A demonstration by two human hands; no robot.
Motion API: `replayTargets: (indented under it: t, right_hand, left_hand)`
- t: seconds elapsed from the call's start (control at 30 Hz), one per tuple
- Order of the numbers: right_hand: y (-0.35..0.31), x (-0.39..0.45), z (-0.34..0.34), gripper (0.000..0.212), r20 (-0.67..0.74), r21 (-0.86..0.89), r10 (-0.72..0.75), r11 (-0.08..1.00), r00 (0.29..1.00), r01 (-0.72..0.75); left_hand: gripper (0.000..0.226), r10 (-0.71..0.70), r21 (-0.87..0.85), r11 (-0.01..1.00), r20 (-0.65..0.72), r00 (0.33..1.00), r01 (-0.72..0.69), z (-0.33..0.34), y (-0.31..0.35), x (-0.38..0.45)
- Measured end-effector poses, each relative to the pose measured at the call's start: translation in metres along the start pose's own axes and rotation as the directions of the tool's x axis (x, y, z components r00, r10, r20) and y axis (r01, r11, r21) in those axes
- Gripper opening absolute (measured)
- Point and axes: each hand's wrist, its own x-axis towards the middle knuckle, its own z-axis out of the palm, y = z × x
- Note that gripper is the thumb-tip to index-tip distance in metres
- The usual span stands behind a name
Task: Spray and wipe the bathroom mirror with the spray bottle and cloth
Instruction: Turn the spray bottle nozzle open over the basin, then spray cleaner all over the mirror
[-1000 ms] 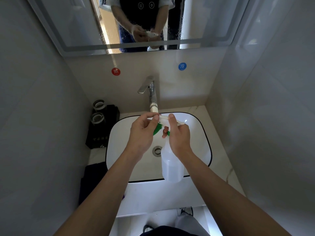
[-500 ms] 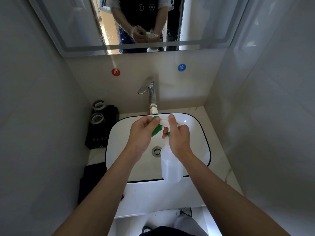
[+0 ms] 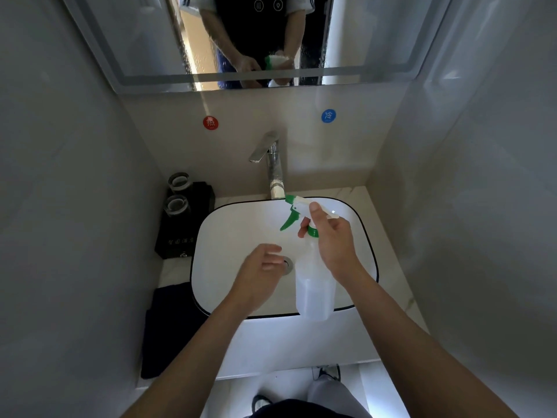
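Note:
My right hand (image 3: 333,242) grips the neck of a translucent spray bottle (image 3: 315,292) with a green and white trigger head (image 3: 294,211), held over the white sink (image 3: 211,233). My left hand (image 3: 260,271) hovers lower over the basin near the drain, fingers loosely apart and holding nothing. A dark folded cloth (image 3: 168,324) lies on the counter left of the sink. The mirror (image 3: 361,34) hangs on the back wall above and reflects my arms and the bottle.
A chrome faucet (image 3: 272,164) rises behind the basin. A black tray with two glasses (image 3: 180,212) stands at the back left. Red (image 3: 210,122) and blue (image 3: 328,115) round stickers mark the wall. Walls close in on both sides.
My left hand has let go of the sprayer nozzle and dropped down toward the drain. The right hand keeps the bottle in about the same place.

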Motion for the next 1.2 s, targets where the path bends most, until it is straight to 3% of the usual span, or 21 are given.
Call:
replayTargets:
  t: [0.17, 0.3, 0.47, 0.53, 0.6, 0.7, 0.87, 1.0, 1.07, 1.13, 1.2]
  right_hand:
    - [-0.002, -0.004, 0.0, 0.06, -0.053, -0.06, 0.01, 0.998, 0.999, -0.013]
    - [-0.001, -0.01, 0.0, 0.052, -0.096, -0.147, -0.011, 0.989, 0.995, -0.003]
    - [-0.008, -0.022, -0.009, 0.044, -0.128, -0.374, -0.177, 0.92, 0.976, 0.118]
    - [-0.012, -0.026, -0.014, 0.047, -0.129, -0.364, -0.176, 0.924, 0.976, 0.119]
    - [-0.013, -0.029, -0.019, 0.037, -0.12, -0.315, -0.147, 0.943, 0.982, 0.103]
    - [-0.015, -0.033, -0.02, 0.003, -0.103, -0.273, -0.126, 0.957, 0.987, 0.094]
    - [-0.015, -0.029, -0.01, 0.045, -0.056, -0.296, -0.112, 0.951, 0.992, 0.091]
    - [-0.018, -0.023, -0.012, 0.048, -0.013, -0.305, -0.129, 0.945, 0.992, 0.119]
    - [-0.02, -0.019, -0.021, 0.04, -0.06, -0.222, -0.053, 0.974, 0.997, 0.039]
    - [-0.021, -0.013, -0.034, 0.025, -0.146, 0.005, 0.078, 0.997, 0.986, -0.078]
    - [-0.02, -0.008, -0.045, 0.041, -0.172, 0.269, 0.177, 0.955, 0.969, -0.127]
  left_hand:
    - [0.057, 0.001, 0.217, 0.975, 0.167, 0.986, -0.038, 0.02, -0.029, -0.004]
    - [0.082, 0.004, 0.266, 0.962, 0.211, 0.977, -0.061, 0.033, -0.028, -0.001]
    - [0.054, 0.132, 0.215, 0.958, 0.25, 0.959, -0.188, 0.059, -0.021, 0.011]
    - [0.065, 0.146, 0.215, 0.956, 0.243, 0.959, -0.201, 0.066, -0.023, 0.013]
    - [0.084, 0.151, 0.266, 0.939, 0.255, 0.955, -0.22, 0.07, -0.028, 0.015]
    - [0.092, 0.161, 0.319, 0.911, 0.304, 0.939, -0.26, 0.071, -0.028, 0.017]
    - [0.088, 0.173, 0.315, 0.912, 0.291, 0.941, -0.265, 0.07, -0.028, 0.012]
    - [0.077, 0.147, 0.348, 0.905, 0.279, 0.949, -0.242, 0.063, -0.02, 0.008]
    - [0.065, 0.137, 0.361, 0.904, 0.264, 0.955, -0.229, 0.055, -0.015, 0.008]
    - [0.06, 0.135, 0.365, 0.905, 0.24, 0.961, -0.219, 0.049, -0.011, 0.007]
    - [0.067, 0.137, 0.405, 0.888, 0.221, 0.965, -0.219, 0.044, -0.003, 0.005]
